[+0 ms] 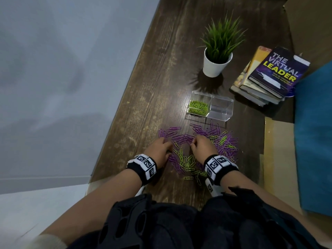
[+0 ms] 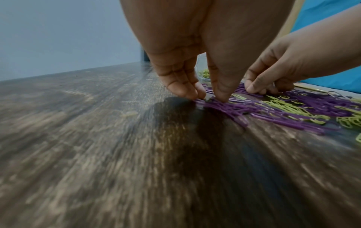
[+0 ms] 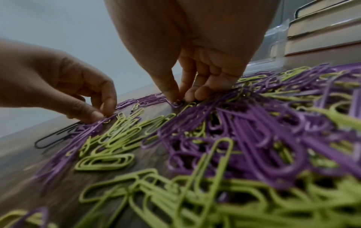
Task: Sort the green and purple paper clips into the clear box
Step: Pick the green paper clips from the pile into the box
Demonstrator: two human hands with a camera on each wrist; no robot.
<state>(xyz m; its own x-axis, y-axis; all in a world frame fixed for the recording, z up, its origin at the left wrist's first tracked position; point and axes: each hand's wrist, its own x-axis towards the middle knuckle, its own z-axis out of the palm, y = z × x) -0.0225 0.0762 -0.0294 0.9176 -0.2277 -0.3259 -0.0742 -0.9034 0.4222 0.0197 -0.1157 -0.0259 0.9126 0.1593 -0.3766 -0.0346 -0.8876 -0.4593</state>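
Note:
A mixed heap of purple paper clips (image 1: 181, 138) and green paper clips (image 1: 187, 161) lies on the dark wooden table (image 1: 161, 87). Both hands are down in it. My left hand (image 1: 168, 143) pinches purple clips (image 2: 218, 104) at the heap's left edge between thumb and fingertips (image 2: 192, 94). My right hand (image 1: 193, 142) pinches a purple clip (image 3: 176, 104) with thumb and forefinger near the middle. Beyond the heap stands the clear box (image 1: 222, 109); its left compartment holds green clips (image 1: 198, 107), and its right compartment shows nothing inside.
A potted plant in a white pot (image 1: 214, 64) stands behind the box. A stack of books (image 1: 269, 76) sits at the back right, beside a blue cloth (image 1: 314, 132) and cardboard (image 1: 276, 159). The table's left edge (image 1: 125, 87) runs diagonally close to my left hand.

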